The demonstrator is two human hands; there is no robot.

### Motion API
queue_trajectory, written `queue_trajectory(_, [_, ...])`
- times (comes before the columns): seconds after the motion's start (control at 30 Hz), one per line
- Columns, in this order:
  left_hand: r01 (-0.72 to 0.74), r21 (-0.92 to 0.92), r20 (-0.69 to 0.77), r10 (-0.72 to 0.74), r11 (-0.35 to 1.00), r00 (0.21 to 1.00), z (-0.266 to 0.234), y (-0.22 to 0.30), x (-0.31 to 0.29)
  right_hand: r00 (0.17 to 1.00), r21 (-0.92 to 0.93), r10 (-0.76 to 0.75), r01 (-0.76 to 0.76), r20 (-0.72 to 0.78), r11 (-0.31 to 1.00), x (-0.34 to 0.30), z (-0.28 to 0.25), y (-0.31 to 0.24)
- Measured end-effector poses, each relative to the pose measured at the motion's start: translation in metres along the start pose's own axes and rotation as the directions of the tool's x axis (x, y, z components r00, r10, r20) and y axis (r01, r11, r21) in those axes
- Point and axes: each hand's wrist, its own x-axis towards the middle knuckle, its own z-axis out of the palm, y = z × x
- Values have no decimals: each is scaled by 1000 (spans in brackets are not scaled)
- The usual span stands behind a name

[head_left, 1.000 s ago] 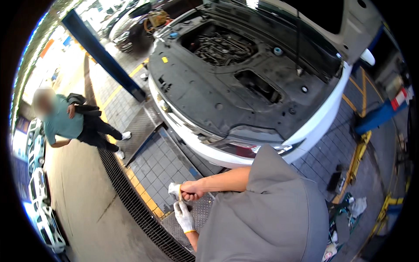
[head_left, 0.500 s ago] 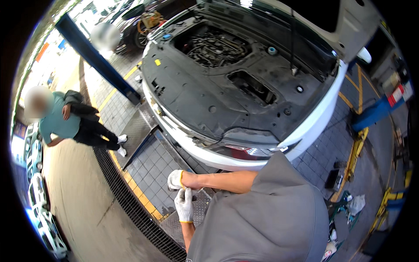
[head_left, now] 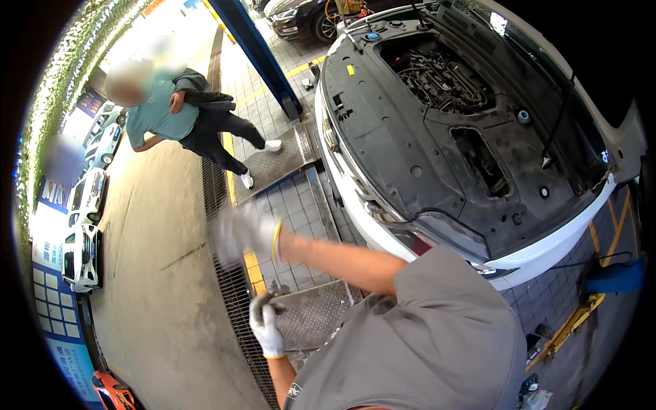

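Both of my hands wear white knit gloves with yellow cuffs. My right hand (head_left: 246, 236) reaches left across my front above the floor grating and is smeared by motion, so its fingers do not show. Below it my left hand (head_left: 267, 331) is raised with fingers bent and apart, the fingertips dark; no held thing can be made out. It is nearest to a metal tread plate (head_left: 311, 314). To my right stands a white car (head_left: 362, 222), its hood raised over a dark engine cover (head_left: 403, 157) with openings.
A person in a teal shirt (head_left: 164, 113) stands ahead on the left near a blue lift post (head_left: 260, 55). A floor grating (head_left: 236, 301) runs alongside me. Parked cars (head_left: 85, 198) line the far left. A yellow lift arm (head_left: 570, 324) lies at right.
My hands have come apart; the left was at the right glove's cuff before. My right hand has swung left and up. The view has turned left, shifting the car rightward.
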Motion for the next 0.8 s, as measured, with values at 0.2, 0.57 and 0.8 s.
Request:
queue_trajectory(0.2, [120, 142, -7, -120, 983, 993, -26, -42, -23, 455, -470, -336, 882, 825, 41, -109, 267, -126])
queue_trajectory(0.57, [332, 54, 67, -335, 942, 940, 51, -84, -62, 766, -104, 483, 571, 425, -814, 28, 146, 67])
queue_trajectory(0.8, [254, -20, -39, -254, 967, 966, 63, -76, -82, 783, -270, 486, 408, -388, -872, -15, -44, 98])
